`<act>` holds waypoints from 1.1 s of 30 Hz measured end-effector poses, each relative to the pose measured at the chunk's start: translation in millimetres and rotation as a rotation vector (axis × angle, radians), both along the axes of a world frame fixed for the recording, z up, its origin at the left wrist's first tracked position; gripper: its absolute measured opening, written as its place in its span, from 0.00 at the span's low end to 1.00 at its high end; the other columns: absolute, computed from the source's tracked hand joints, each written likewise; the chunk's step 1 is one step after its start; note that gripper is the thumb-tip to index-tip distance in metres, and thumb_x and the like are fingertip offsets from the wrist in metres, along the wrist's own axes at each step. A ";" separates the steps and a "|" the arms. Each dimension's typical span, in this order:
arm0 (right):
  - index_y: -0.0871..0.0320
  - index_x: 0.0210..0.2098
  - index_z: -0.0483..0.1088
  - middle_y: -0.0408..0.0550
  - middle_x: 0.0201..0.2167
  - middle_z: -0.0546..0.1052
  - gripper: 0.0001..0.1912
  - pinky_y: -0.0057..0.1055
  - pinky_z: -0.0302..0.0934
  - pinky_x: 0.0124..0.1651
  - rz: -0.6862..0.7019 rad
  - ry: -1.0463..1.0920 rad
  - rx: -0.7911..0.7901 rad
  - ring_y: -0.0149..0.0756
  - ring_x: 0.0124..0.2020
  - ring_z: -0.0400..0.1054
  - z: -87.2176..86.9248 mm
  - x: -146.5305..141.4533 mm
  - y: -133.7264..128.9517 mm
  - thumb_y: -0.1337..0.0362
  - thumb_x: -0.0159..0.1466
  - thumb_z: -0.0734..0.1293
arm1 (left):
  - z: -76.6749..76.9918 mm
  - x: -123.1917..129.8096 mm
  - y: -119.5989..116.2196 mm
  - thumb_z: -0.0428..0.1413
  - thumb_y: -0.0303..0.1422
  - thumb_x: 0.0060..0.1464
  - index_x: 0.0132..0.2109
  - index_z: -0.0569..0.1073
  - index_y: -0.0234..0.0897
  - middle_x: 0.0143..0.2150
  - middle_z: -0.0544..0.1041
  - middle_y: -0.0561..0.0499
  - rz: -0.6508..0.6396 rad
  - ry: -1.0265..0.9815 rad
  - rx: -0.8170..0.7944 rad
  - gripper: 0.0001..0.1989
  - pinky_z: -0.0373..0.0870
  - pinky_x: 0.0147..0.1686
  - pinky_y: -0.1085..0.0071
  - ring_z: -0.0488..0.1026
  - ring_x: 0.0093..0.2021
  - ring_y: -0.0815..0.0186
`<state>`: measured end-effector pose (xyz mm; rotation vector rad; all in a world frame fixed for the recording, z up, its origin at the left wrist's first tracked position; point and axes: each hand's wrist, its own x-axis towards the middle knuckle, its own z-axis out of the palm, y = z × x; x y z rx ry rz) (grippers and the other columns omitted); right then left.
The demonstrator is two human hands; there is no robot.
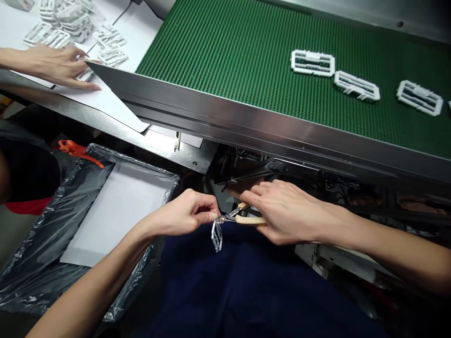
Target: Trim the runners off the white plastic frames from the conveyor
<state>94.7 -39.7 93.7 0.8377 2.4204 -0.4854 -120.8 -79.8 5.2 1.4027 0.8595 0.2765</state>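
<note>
Cream-handled metal nippers [244,216] in my R hand [282,211], tips at small white plastic frame [217,236]; L hand [186,212] pinches its top edge, prob. to steady it, near side of green ribbed conveyor belt [225,56].

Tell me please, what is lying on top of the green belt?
On the green belt lie three white plastic frames, with part of another at the right edge. The belt surface directly under their solid parts is covered.
</note>
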 end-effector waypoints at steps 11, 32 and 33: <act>0.55 0.26 0.63 0.41 0.15 0.65 0.03 0.28 0.37 0.23 0.081 -0.011 -0.069 0.28 0.14 0.52 8.3 -19.6 17.5 0.66 0.50 0.61 | -3.8 6.2 -3.1 0.51 0.31 0.56 0.32 0.70 0.34 0.24 0.64 0.57 0.005 -0.020 -0.009 0.06 0.52 0.24 0.74 0.57 0.25 0.71; 0.57 0.44 0.66 0.47 0.36 0.73 0.15 0.28 0.56 0.37 -0.621 0.274 -0.014 0.34 0.35 0.67 -60.0 61.6 -32.5 0.56 0.61 0.60 | -39.9 55.6 -39.4 0.45 0.42 0.62 0.51 0.71 0.31 0.38 0.73 0.43 0.736 -0.727 -0.891 0.21 0.73 0.33 0.68 0.71 0.35 0.63; 0.57 0.43 0.66 0.47 0.35 0.72 0.14 0.29 0.56 0.37 -0.593 0.295 0.000 0.34 0.35 0.66 -57.9 60.0 -32.3 0.57 0.61 0.60 | -36.9 53.6 -36.7 0.44 0.43 0.62 0.51 0.71 0.31 0.38 0.73 0.43 0.720 -0.723 -0.896 0.22 0.72 0.31 0.69 0.71 0.34 0.64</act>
